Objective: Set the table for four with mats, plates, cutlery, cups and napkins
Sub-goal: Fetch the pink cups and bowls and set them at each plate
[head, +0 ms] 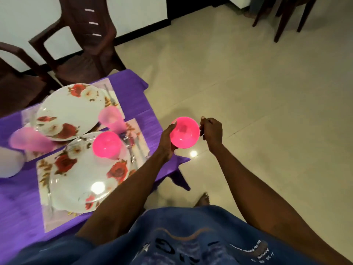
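I hold a bright pink cup point(185, 132) in the air just past the right edge of the purple table point(141, 109), its mouth facing me. My left hand point(167, 142) grips its left side and my right hand point(211, 131) pinches its right rim. On the table lie two floral mats, each with a white rose-patterned plate: the far plate point(70, 109) and the near plate point(86, 175). A second bright pink cup point(107, 145) stands on the near plate. Two pale pink cups point(113, 119) point(30, 139) stand by the far plate. Cutlery point(131, 148) lies right of the near plate.
Two dark brown chairs point(84, 41) stand behind the table at the upper left, and another chair's legs point(286, 18) show at the top right. A white rounded object point(9, 161) sits at the left edge. Tiled floor point(257, 92) spreads to the right.
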`<act>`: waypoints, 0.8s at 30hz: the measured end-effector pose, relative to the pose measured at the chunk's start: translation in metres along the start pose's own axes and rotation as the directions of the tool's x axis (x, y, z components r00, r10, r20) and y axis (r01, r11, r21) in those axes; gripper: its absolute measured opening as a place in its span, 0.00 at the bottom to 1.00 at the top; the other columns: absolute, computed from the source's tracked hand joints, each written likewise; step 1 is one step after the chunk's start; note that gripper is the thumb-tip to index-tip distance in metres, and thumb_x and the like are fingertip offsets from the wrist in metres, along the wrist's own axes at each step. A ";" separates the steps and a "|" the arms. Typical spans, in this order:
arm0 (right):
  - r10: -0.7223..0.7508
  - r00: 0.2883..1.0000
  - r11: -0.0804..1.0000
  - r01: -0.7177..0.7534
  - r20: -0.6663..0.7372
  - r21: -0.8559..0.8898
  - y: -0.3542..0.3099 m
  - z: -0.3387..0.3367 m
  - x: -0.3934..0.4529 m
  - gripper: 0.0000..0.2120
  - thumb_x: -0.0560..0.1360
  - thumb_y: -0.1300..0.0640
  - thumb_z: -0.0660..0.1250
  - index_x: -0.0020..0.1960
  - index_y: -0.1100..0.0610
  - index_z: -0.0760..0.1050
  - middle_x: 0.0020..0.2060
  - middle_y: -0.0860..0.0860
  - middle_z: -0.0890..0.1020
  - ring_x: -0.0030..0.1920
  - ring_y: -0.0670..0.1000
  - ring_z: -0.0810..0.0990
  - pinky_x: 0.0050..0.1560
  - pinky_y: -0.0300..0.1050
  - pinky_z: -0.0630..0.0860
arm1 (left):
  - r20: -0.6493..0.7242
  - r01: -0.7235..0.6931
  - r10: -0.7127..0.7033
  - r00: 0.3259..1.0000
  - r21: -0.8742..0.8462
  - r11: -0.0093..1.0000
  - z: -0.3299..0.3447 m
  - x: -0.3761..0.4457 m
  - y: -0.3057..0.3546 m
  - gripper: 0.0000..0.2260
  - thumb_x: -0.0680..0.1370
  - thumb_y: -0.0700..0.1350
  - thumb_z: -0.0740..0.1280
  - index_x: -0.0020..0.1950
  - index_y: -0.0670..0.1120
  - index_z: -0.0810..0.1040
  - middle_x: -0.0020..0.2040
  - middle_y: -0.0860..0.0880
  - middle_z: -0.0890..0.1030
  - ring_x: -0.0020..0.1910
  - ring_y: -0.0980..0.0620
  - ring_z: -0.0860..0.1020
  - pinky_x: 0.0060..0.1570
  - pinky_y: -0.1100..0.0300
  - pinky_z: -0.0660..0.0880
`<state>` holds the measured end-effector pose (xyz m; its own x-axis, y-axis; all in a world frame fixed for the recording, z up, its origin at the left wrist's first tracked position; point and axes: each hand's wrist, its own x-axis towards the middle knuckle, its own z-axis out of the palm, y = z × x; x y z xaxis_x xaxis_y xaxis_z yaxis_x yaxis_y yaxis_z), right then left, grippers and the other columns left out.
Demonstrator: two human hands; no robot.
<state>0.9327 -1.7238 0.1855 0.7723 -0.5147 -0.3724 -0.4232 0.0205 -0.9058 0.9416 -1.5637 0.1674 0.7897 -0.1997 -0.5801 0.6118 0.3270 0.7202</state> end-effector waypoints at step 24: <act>-0.087 0.994 0.943 0.104 0.065 -0.315 -0.056 -0.066 0.227 0.07 0.71 0.64 0.69 0.41 0.60 0.70 0.35 0.52 0.73 0.35 0.50 0.70 0.34 0.42 0.67 | 0.064 0.198 -0.193 0.979 -0.088 0.976 0.163 0.206 0.020 0.28 0.75 0.66 0.64 0.65 0.47 0.76 0.60 0.40 0.81 0.58 0.36 0.80 0.58 0.35 0.75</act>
<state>1.1004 -1.8980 0.1650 0.8355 -0.4576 -0.3042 -0.4684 -0.3039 -0.8296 1.1237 -1.7485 0.1242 0.6584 -0.3180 -0.6822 0.7494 0.3612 0.5549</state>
